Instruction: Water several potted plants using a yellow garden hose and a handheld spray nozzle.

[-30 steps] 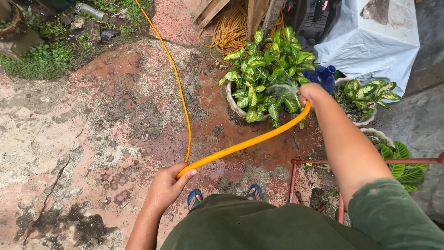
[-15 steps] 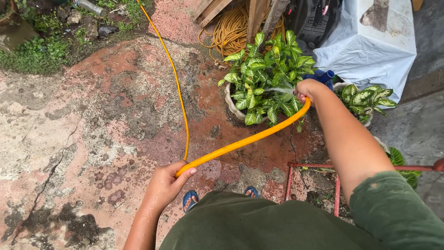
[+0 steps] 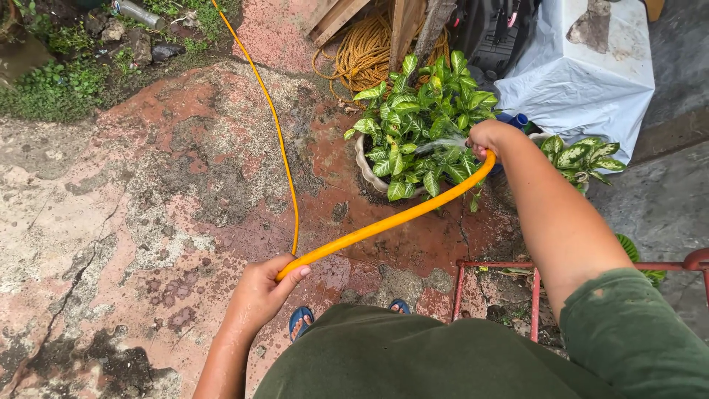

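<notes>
My right hand grips the end of an orange hose and holds it over a potted plant with green and white leaves. A thin spray of water leaves the hose end and falls on the leaves. My left hand holds the same hose lower down, near my waist, where it bends. From there the hose runs away up the stained concrete ground to the top edge of the view. My feet in blue sandals show below.
A second leafy pot stands to the right of the first. Behind are a coil of yellow rope, wooden boards and a white plastic-covered object. A red metal frame is near my right side. Weeds and stones border the top left.
The view has shifted slightly, so the plant and my right hand sit a little higher. Both hands keep their hold on the hose and water keeps spraying.
</notes>
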